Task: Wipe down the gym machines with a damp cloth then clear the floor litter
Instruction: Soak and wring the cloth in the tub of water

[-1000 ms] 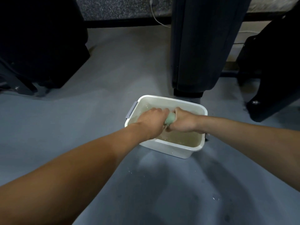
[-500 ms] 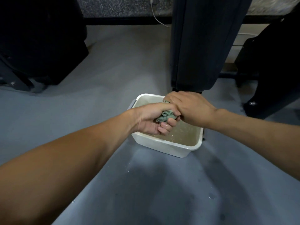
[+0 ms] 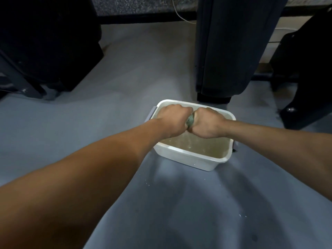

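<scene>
A white plastic tub (image 3: 190, 159) with grey side handles stands on the grey floor, holding murky yellowish water. Above it my left hand (image 3: 173, 120) and my right hand (image 3: 208, 123) are fists pressed knuckle to knuckle. Both are clenched on a green cloth (image 3: 190, 121), of which only a small twisted bit shows between them. Droplets fall from the cloth into the water below.
A dark upright machine column (image 3: 228, 47) rises just behind the tub. Black machine bases sit at the left (image 3: 45, 51) and at the right (image 3: 309, 78). A white cable (image 3: 179, 15) runs along the back wall. Small white specks (image 3: 240, 215) lie on the floor.
Half a second ago my hands were crossed higher, with the cloth bunched in the left palm. Now they are lower, side by side over the tub, twisting the cloth.
</scene>
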